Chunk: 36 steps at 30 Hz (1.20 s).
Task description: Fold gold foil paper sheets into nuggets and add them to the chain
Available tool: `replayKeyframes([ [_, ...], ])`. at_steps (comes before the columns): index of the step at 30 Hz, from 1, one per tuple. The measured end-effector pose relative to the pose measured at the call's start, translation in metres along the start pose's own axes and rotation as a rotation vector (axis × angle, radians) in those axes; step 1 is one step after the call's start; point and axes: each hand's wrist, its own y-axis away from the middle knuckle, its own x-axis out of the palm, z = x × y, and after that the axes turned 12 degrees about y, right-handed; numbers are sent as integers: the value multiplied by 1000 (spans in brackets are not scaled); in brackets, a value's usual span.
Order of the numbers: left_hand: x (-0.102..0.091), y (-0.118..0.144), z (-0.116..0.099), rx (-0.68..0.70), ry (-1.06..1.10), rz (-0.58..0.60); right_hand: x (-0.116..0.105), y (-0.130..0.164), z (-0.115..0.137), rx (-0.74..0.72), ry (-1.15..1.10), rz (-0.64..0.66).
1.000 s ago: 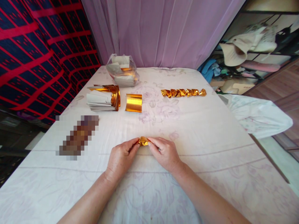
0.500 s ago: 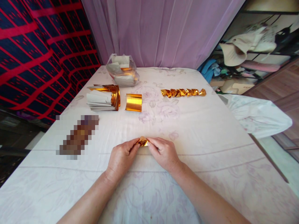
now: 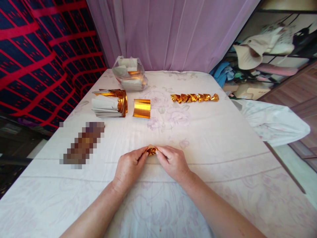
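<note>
At the near side of a cloth-covered table [image 3: 218, 132], a person's left hand [image 3: 129, 163] pinches one end of a gold piece [image 3: 151, 151] between thumb and fingers. The piece sits centered between both hands, and the right hand [image 3: 174, 162] grips its opposite end the same way. Over the past second, its broad, smooth front has given way to tighter creases, with darker folds toward the viewer; the hands have scarcely shifted. That suggests shaping is under way, with the piece not yet set down.

Beyond, from the left, a pixelated patch [image 3: 83, 143] hides whatever lies there. Next comes a fanned stack [image 3: 109, 104] of gold sheets with pale backs. Behind it, a clear plastic bag [image 3: 128, 74] holds more such sheets, pale sides mostly showing, some gold glinting through. A single sheet [image 3: 142, 108] lies gold side up, just beside the stack. Farther right, folded gold pieces form a close row [image 3: 194, 98]. At far right, shelves [image 3: 284, 12] hold a pale hat [image 3: 250, 53] and blue cloth [image 3: 223, 74].
</note>
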Motion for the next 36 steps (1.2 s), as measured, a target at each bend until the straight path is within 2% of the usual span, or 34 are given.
replayKeyframes([
  [6,-6,-2,-4,-26,-180,9,-1,-1,-3,17,46,24],
  [9,-10,-3,-7,-58,-293,58,0,-1,-4,22,61,29],
  [15,-8,-2,-9,-53,-373,114,1,0,-1,2,60,52],
  [29,-6,-1,-12,-51,-381,128,4,1,1,-13,99,66],
  [36,-8,-3,-11,-80,-350,131,-4,-1,2,-2,145,97],
])
